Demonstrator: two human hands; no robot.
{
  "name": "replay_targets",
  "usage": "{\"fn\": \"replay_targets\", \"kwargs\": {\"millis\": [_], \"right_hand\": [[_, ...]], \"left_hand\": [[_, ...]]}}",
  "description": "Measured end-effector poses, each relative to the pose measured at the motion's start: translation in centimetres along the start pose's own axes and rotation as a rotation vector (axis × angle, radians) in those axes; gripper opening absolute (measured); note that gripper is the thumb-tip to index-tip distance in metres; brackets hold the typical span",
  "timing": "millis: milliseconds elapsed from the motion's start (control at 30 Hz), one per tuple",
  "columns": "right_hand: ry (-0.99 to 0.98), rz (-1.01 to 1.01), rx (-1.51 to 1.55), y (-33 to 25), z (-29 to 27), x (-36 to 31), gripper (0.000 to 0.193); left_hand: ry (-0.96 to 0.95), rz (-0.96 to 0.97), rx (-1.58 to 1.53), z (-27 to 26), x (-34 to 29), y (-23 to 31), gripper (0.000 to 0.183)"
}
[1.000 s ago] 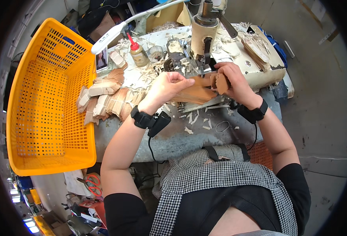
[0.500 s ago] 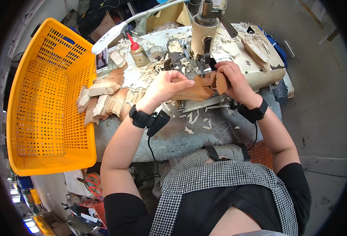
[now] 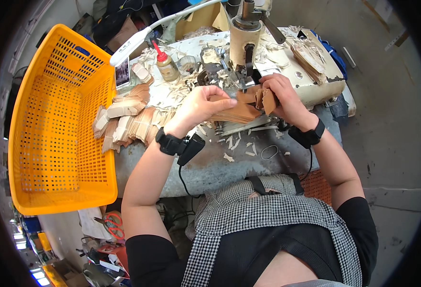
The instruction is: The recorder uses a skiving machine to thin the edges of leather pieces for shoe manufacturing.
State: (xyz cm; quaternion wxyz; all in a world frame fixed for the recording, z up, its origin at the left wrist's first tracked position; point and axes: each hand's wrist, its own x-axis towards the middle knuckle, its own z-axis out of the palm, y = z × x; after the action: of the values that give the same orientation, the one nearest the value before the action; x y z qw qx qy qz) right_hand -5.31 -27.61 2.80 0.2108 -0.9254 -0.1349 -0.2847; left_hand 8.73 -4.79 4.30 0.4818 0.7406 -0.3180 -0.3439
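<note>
Brown pieces (image 3: pixel 241 114) lay fanned before a machine (image 3: pixel 243 45).
From left stood a yellow basket (image 3: pixel 62 201), then bundles (image 3: pixel 123 109); the left hand (image 3: pixel 198 107) curled at the pieces, its grip impossible to tell; the right hand (image 3: pixel 287 98), bent narrow, held more of them.

We note a short line of dark printed characters on the white lamp head (image 3: pixel 130 46), set along its length near the rounded end; they are too small for us to read with certainty. At the upper right we see a pale strip (image 3: pixel 393 43) with small dark marks, which we cannot resolve as letters or figures. Elsewhere in the head view, we can read no lettering or numbers.
</note>
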Motion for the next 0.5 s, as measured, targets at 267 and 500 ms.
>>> {"fn": "replay_targets", "kwargs": {"millis": [267, 500], "right_hand": [[0.079, 0.258, 0.238, -0.1, -0.1, -1.1, 0.055], [0.025, 0.023, 0.009, 0.1, 0.2, -0.3, 0.054]], "left_hand": [[0.013, -0.098, 0.008, -1.4, -0.5, 0.3, 0.026], [-0.031, 0.025, -0.010, 0.0, 0.1, -0.1, 0.023]]}}
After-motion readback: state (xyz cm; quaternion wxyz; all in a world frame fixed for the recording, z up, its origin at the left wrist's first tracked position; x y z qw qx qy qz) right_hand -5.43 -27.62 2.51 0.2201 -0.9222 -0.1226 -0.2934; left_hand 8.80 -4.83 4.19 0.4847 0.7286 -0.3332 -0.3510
